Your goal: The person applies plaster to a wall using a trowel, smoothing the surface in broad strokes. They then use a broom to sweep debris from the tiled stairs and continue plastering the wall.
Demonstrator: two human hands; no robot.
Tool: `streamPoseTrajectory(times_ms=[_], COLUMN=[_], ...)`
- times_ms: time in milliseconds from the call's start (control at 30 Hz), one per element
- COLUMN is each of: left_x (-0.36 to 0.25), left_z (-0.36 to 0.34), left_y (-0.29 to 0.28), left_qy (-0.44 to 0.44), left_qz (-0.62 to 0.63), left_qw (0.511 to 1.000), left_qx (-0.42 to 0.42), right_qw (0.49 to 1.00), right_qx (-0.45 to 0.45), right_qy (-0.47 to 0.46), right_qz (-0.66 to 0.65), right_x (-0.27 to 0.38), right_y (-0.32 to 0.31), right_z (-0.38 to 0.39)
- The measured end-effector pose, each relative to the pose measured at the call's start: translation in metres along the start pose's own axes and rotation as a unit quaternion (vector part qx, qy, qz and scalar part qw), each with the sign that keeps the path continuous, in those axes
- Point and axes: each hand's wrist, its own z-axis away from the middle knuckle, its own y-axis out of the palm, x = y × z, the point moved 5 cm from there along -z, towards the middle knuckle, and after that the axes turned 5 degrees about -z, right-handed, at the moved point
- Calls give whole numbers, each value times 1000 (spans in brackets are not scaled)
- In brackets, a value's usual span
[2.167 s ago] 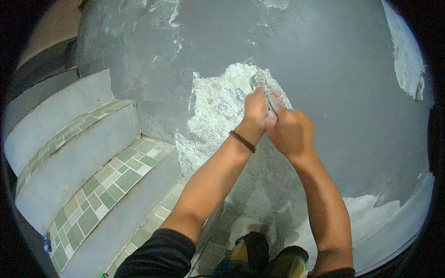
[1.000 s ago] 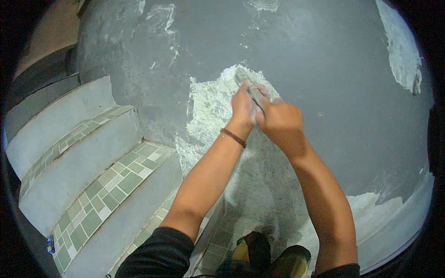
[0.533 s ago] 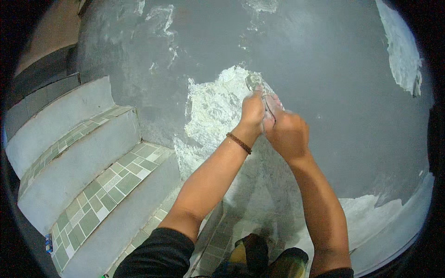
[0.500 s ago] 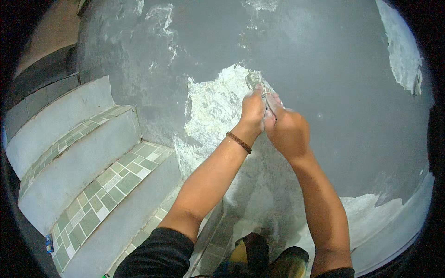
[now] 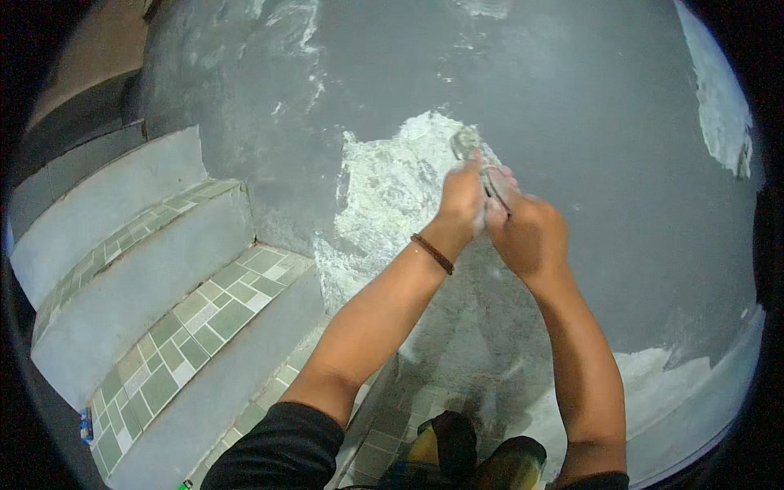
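Both hands grip a small, powder-coated hand tool point(image 5: 466, 143), perhaps a scraper, with its head against the upper right of a rough white patch point(image 5: 384, 188) on the grey wall point(image 5: 629, 188). My left hand point(image 5: 463, 200) wears a brown wrist cord and is closed on the tool. My right hand point(image 5: 527, 229) is closed lower on it, just right of the left. The fingers hide much of the tool, and whitish dust coats them.
Curved steps with green tiled treads point(image 5: 204, 327) rise at the left against the wall. A small blue object point(image 5: 86, 425) lies at their outer end. More pale patches point(image 5: 723, 106) mark the wall at right. My legs point(image 5: 506, 465) show at the bottom.
Over the last second my hands and the tool have shifted right along the white patch, both still gripping. The steps and wall appear slightly moved with the camera.
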Motion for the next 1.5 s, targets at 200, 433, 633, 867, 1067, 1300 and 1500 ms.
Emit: streamPoseTrajectory(times_ms=[200,433,633,867,1067,1300,1500], left_x=[-20,-17,-31,-63,-125,-134,-97], left_z=[-8,-9,-10,27,-8,-26,6], left_y=[-5,-11,-16,-48,-28,-39,-77], left_qy=[61,42,36,210,465,502,480], left_qz=[33,46,49,-574,-682,-713,-709], left_qw=[998,998,998,787,545,474,496], left_qx=[-12,11,18,-86,-152,-120,-145], right_qw=[1000,1000,996,993,980,905,817], right_qx=[18,20,79,84,84,77,22], right_qy=[-15,-13,-4,65,160,367,497], right_qz=[11,-19,48,60,-88,-200,-292], right_x=[6,8,1,-31,-37,-50,-50], right_y=[2,3,23,-6,-9,-11,-46], right_z=[-16,-18,-32,78,202,345,394])
